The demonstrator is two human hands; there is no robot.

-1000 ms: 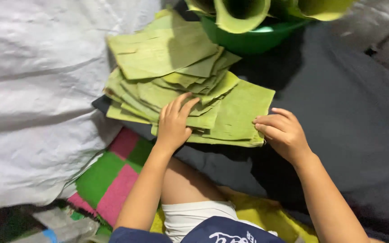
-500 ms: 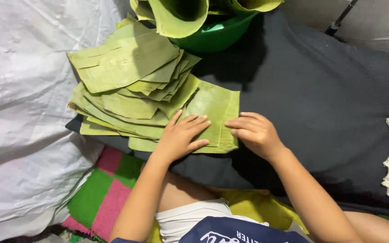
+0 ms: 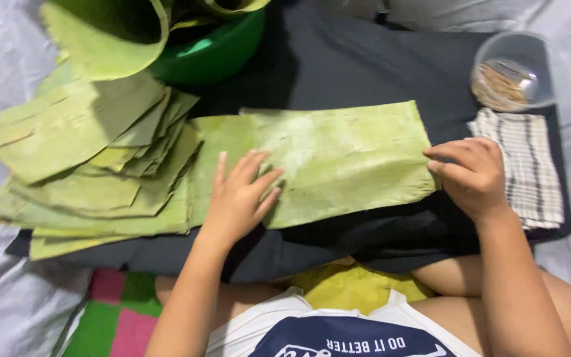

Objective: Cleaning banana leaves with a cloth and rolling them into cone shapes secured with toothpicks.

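A long green leaf piece [image 3: 338,162] lies flat on the black cloth [image 3: 365,59]. The left hand [image 3: 239,195] rests on the leaf's left end, open and flat, fingers spread, pressing down and holding nothing. The right hand [image 3: 474,175] pinches the leaf's right edge with bent fingers. A pile of leaf pieces [image 3: 80,165] sits left of the leaf, just touching it. A striped cloth [image 3: 527,168] lies right of the leaf. A green bowl [image 3: 213,53] sits behind it.

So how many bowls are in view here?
2: a green bowl at top centre holding rolled leaves, and a clear bowl of thin sticks at top right. Others may lie outside the frame.
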